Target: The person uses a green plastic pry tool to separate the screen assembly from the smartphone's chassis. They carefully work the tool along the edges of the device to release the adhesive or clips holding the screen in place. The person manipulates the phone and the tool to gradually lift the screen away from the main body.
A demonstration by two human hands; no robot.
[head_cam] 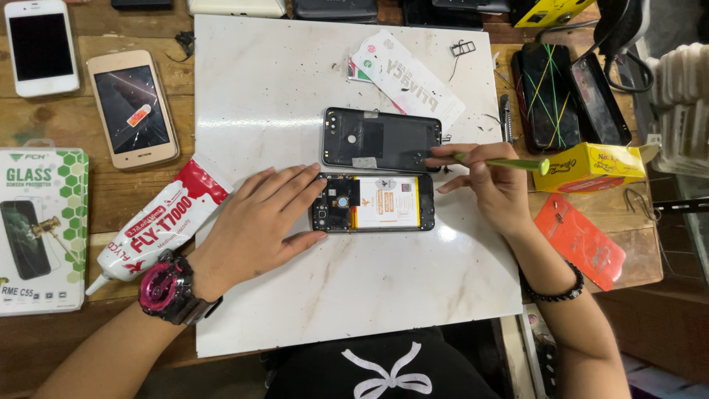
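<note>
An opened phone (373,202) lies on the white marble slab (295,96), its battery and circuit board showing. My left hand (255,222) rests flat on the slab, its fingertips against the phone's left end. Just beyond the phone lies its detached black back cover (380,139). My right hand (491,181) holds a thin green-handled tool (509,162); its tip end is hidden by my fingers near the back cover's right lower corner. A pink and black watch is on my left wrist, a black bead bracelet on my right.
A glue tube (159,225) lies at the slab's left edge. On the wooden bench to the left are a gold phone with cracked glass (133,107), a white phone (40,46) and a screen-protector box (40,229). To the right are a yellow box (591,168), a phone wrapped in bands (546,96) and an orange card (580,240).
</note>
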